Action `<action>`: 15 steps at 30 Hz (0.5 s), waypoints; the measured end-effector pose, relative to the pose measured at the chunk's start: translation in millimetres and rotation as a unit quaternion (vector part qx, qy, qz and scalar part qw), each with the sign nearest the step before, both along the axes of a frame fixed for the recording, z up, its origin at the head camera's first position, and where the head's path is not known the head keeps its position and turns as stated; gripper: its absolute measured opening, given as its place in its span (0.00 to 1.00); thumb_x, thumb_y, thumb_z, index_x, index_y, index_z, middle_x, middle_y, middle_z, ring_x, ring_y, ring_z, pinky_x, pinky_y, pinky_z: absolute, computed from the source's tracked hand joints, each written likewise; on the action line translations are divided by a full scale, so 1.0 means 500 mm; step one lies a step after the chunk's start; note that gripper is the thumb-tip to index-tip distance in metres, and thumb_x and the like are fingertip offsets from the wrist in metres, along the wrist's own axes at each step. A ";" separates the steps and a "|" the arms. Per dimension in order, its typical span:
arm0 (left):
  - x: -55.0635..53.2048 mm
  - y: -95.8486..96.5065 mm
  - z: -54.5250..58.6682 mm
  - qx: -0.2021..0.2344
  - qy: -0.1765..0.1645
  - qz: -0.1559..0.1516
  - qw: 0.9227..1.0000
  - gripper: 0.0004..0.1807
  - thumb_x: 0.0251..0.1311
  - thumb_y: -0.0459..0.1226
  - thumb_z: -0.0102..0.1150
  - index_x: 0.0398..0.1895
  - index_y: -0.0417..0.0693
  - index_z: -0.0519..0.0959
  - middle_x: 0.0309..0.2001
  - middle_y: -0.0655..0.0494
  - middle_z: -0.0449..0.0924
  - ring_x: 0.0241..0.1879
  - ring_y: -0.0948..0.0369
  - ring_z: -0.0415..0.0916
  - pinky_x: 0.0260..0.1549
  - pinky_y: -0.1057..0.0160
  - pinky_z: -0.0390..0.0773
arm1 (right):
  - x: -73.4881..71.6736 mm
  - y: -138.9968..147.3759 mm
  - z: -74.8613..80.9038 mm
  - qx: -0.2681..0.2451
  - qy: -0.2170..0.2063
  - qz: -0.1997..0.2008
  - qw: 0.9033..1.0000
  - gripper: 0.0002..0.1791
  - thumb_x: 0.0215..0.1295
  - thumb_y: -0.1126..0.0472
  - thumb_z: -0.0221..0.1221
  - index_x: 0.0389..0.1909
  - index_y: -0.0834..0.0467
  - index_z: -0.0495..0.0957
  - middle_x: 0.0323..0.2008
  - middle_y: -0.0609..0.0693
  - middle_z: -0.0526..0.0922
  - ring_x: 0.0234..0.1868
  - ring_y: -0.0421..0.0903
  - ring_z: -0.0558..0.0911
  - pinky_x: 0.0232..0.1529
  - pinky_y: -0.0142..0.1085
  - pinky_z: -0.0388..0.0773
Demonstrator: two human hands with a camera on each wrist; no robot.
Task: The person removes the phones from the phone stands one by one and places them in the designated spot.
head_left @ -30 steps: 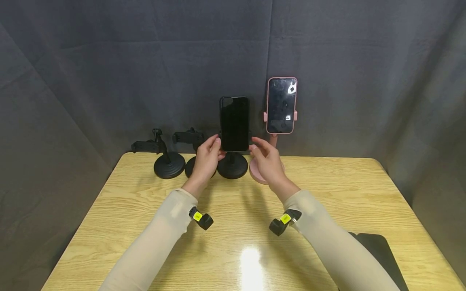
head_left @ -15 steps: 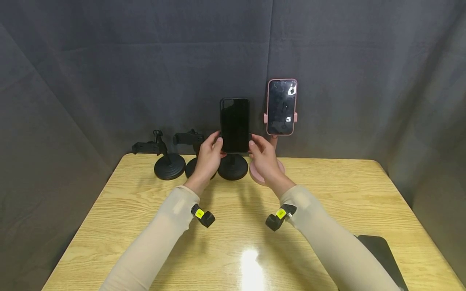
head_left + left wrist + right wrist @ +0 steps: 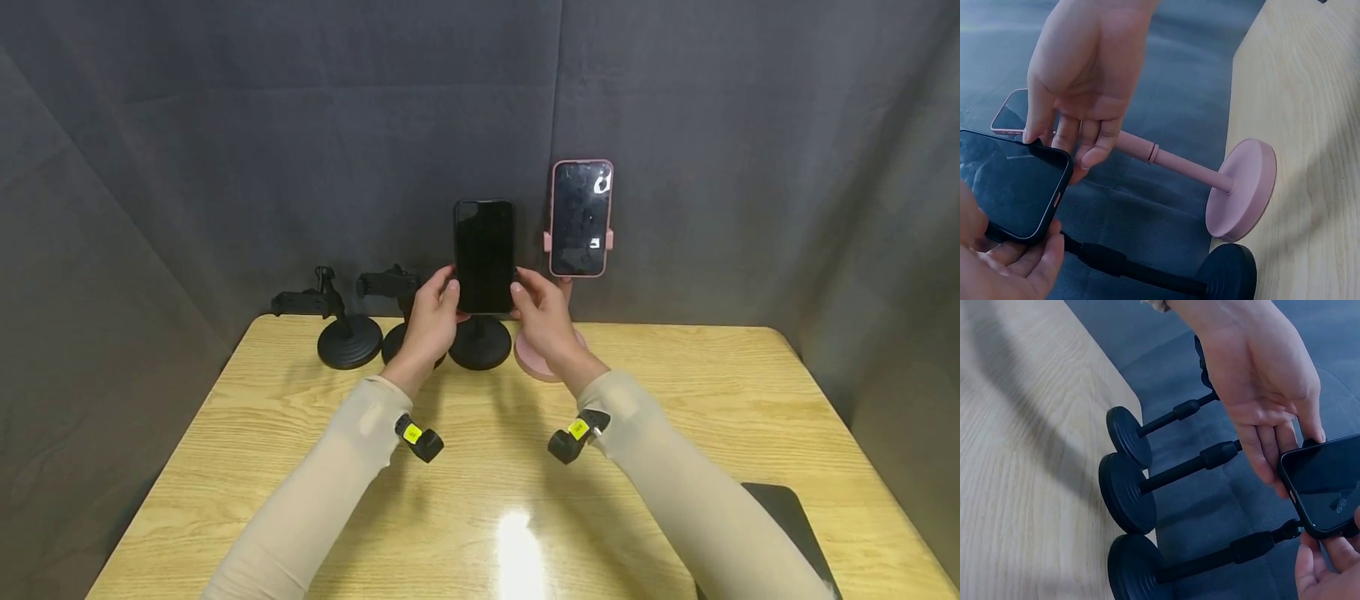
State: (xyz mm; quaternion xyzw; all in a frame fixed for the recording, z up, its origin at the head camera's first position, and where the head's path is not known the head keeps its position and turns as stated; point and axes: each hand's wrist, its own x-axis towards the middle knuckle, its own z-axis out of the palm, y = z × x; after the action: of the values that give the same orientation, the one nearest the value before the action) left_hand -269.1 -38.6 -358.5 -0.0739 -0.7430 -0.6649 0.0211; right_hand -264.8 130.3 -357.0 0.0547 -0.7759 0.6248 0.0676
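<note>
A black phone (image 3: 485,257) stands upright on a black phone stand (image 3: 480,343), its dark screen facing me. My left hand (image 3: 431,325) pinches the phone's lower left side, thumb in front and fingers behind. My right hand (image 3: 546,323) does the same on the lower right side, as the left wrist view also shows with its thumb on the phone's edge. The holder's clamp is mostly hidden behind the phone and fingers; a small black piece shows by the left thumb in the right wrist view. The stand's pole (image 3: 1250,548) and round base are untouched.
Right of the hands, a pink stand (image 3: 1244,190) holds a pink-cased phone (image 3: 581,218). Two black stands with bare clamps, one at far left (image 3: 349,342) and one (image 3: 1125,492) beside my left hand, line the back edge. A black flat object (image 3: 787,517) lies front right, partly under my sleeve.
My right hand has moved left and closed onto the phone's side, where a second ago its fingers stood slightly off. My left hand has shifted slightly up and right. The phone stays nearly in place.
</note>
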 end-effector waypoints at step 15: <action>-0.005 0.000 -0.005 0.028 -0.006 -0.010 1.000 0.24 0.80 0.33 0.39 0.76 0.41 0.62 0.70 0.42 0.72 0.63 0.46 0.78 0.56 0.49 0.82 | -0.009 0.017 -0.010 0.036 0.027 0.016 0.999 0.25 0.79 0.65 0.48 0.72 0.68 0.64 0.56 0.70 0.80 0.36 0.43 0.78 0.42 0.24 0.76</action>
State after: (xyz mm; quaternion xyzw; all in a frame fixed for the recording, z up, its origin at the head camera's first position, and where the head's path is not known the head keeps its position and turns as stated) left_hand -271.5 -38.6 -360.9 -0.0767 -0.7238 -0.6856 0.0126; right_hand -269.2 139.0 -362.2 0.0863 -0.7951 0.5954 0.0767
